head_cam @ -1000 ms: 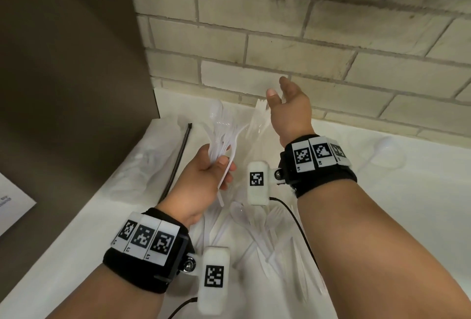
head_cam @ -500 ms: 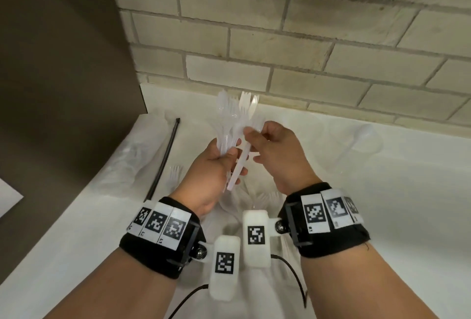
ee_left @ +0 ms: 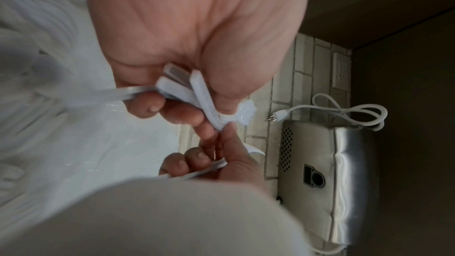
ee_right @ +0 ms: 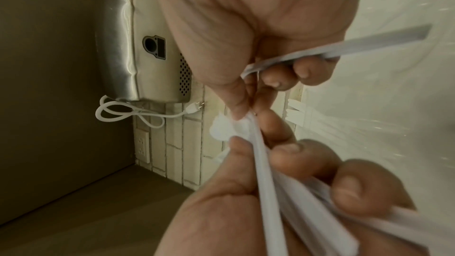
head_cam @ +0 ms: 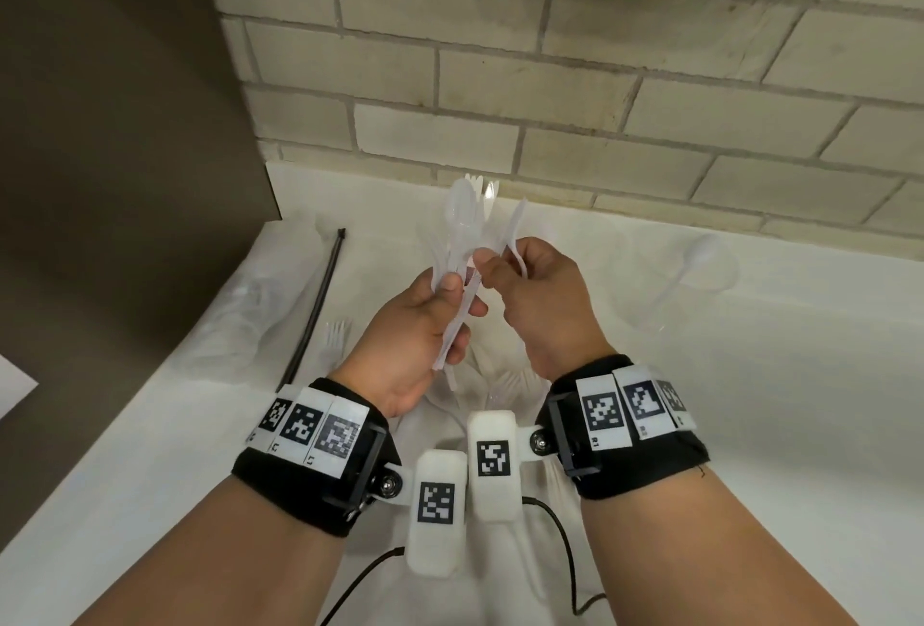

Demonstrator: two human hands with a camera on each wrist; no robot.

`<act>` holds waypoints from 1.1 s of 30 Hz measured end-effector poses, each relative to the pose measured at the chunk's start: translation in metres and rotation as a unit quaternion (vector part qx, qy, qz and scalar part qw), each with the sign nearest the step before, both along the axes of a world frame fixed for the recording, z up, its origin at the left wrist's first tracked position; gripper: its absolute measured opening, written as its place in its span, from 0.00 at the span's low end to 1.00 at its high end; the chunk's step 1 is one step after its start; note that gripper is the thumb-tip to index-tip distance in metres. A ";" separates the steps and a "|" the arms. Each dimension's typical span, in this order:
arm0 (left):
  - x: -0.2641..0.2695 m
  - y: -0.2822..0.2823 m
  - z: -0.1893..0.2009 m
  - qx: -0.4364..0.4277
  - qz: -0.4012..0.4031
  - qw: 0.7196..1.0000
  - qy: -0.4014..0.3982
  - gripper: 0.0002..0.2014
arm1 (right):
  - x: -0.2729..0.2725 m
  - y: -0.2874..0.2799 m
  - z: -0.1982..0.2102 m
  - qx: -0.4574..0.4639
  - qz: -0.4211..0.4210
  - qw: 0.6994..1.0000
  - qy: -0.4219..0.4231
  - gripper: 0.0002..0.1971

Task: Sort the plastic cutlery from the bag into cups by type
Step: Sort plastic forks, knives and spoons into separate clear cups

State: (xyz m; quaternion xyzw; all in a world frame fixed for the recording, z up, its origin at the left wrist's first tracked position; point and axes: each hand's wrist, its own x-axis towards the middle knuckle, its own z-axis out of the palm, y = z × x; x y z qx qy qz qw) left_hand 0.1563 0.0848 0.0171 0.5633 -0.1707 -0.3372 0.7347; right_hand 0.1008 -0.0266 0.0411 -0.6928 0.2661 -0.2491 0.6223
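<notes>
My left hand [head_cam: 440, 305] grips a bundle of white plastic cutlery [head_cam: 467, 220] by the handles, heads pointing up toward the wall. My right hand [head_cam: 530, 285] is right beside it, with a plastic knife [head_cam: 512, 225] tucked under its curled fingers, while its thumb and forefinger pinch a piece in the bundle. In the right wrist view the knife handle [ee_right: 344, 46] crosses the palm and the fingertips [ee_right: 237, 112] meet at the bundle [ee_right: 270, 192]. The left wrist view shows the handle ends [ee_left: 182, 83] in my left fist. A clear cup [head_cam: 710, 270] holding a white spoon stands at right.
A crumpled clear bag [head_cam: 250, 320] and a black zip tie [head_cam: 320, 310] lie at the left, with a loose fork [head_cam: 335, 340] beside them. More loose cutlery [head_cam: 505, 383] lies on the white counter [head_cam: 750, 425] under my hands. A brick wall [head_cam: 550, 75] is close behind.
My right hand, open and stretched toward the wall a second ago, has come back to the bundle and now holds a knife while pinching another piece. My left hand kept hold of the bundle.
</notes>
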 end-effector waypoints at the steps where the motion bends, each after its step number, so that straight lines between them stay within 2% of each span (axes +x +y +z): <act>1: 0.000 0.000 0.000 0.000 0.004 1.000 0.008 0.10 | 0.000 0.000 -0.001 -0.003 -0.001 1.000 0.003 0.14; 4: 0.002 0.000 -0.001 0.007 0.020 1.000 0.017 0.09 | 0.000 -0.004 0.001 0.009 -0.012 1.000 0.006 0.07; 9: 0.003 0.002 -0.003 0.034 0.020 0.999 -0.018 0.09 | -0.002 -0.009 0.006 0.022 -0.011 1.000 0.004 0.04; 11: 0.002 0.001 -0.004 0.049 0.015 0.997 -0.052 0.09 | 0.000 -0.005 0.008 0.042 -0.003 0.999 0.002 0.08; 14: 0.001 0.000 -0.007 0.064 -0.008 0.992 -0.107 0.09 | 0.001 -0.001 0.009 0.036 0.004 0.999 0.014 0.20; 17: 0.000 0.002 -0.007 0.052 -0.038 0.993 -0.095 0.09 | 0.003 0.000 0.010 0.021 0.006 1.000 0.011 0.14; 22: 0.003 0.005 -0.005 0.018 -0.045 0.999 -0.017 0.31 | 0.003 -0.002 0.010 -0.009 0.014 0.999 0.047 0.11; 23: 0.004 0.005 -0.004 0.016 -0.046 0.999 -0.009 0.33 | 0.002 -0.002 0.010 -0.011 0.015 0.999 0.047 0.11; 25: 0.003 0.004 -0.003 0.017 -0.041 0.999 -0.008 0.30 | 0.002 -0.002 0.009 -0.014 0.009 0.999 0.043 0.10; 29: 0.001 0.003 -0.003 0.053 -0.004 0.998 -0.044 0.14 | 0.006 0.001 0.005 -0.006 -0.034 0.999 0.013 0.12; 33: 0.004 0.001 -0.004 0.088 0.033 0.994 -0.052 0.10 | 0.003 -0.003 0.010 -0.038 -0.075 0.996 -0.028 0.03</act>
